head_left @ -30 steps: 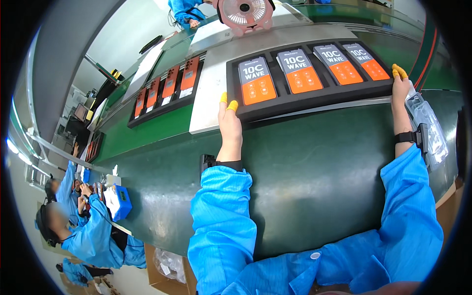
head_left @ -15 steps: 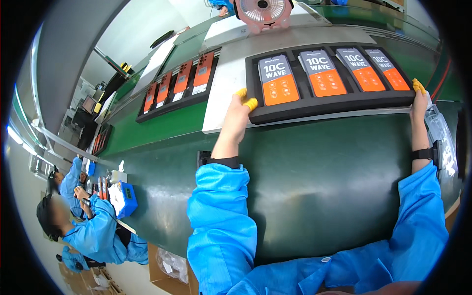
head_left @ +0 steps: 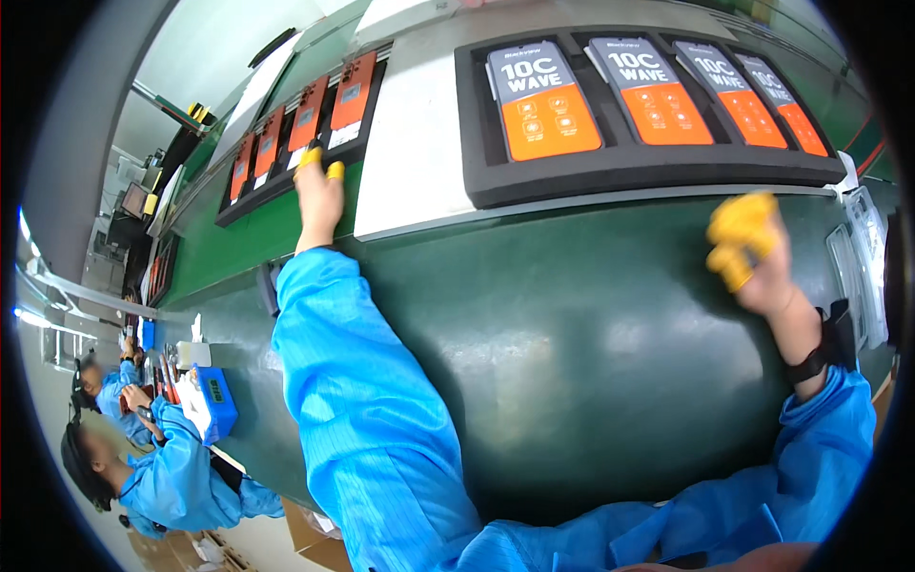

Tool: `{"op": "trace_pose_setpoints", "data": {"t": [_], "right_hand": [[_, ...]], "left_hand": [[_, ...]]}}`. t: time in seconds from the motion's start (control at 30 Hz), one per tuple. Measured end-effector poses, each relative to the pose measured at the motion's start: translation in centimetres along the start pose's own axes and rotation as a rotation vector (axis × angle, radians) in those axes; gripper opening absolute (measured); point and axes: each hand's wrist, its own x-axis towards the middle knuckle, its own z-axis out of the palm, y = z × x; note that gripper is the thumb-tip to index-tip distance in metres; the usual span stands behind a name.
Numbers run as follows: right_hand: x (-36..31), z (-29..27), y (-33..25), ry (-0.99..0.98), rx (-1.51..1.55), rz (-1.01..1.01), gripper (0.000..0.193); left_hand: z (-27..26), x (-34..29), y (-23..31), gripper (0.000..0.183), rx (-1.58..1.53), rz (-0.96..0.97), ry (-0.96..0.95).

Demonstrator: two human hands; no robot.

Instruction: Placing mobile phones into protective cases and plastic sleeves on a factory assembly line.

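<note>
My left hand (head_left: 320, 198), with yellow finger covers, reaches to the near edge of a black tray (head_left: 270, 195). Its thumb and finger are apart; fingertips touch or nearly touch the rim. In that tray stand several orange-red phones (head_left: 354, 91) with pale labels at the lower ends. My right hand (head_left: 753, 250), also in yellow finger covers, hangs above the green bench with nothing visible in it, its fingers loosely bent and thumb apart. Nearest to it is a larger black foam tray (head_left: 658, 178) holding several phones (head_left: 548, 100) with grey and orange printed fronts.
A white board (head_left: 412, 143) lies under the foam tray, on the green bench (head_left: 572, 324). Clear plastic trays (head_left: 858, 272) stand at the right edge. At left, co-workers in blue (head_left: 176, 467) sit by a blue bin (head_left: 217, 405). A cardboard box (head_left: 315, 539) is below.
Both hands have let go of the foam tray. My left hand has moved left to the tray of orange-red phones; my right hand has drawn back toward me. The view has shifted.
</note>
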Motion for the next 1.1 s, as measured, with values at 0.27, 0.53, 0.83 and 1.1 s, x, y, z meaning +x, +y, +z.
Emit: {"op": "trace_pose_setpoints", "data": {"t": [0.27,0.53,0.83,1.1], "right_hand": [[0.6,2.4,-3.9,-0.196,0.331,0.096,0.024],[0.3,3.3,-2.8,-0.100,0.374,0.171,0.018],[0.1,3.4,-2.7,-0.093,0.338,0.221,0.013],[0.5,3.8,-2.9,-0.039,0.251,0.284,0.008]], "left_hand": [[-0.7,0.9,4.1,0.043,0.259,0.121,-0.232],[-1.9,0.2,2.9,0.030,0.068,-0.010,0.014],[-8.8,-6.2,1.2,0.013,-0.601,-0.311,0.684],[-18.7,-17.2,8.8,0.014,-0.874,-0.505,0.558]]}}
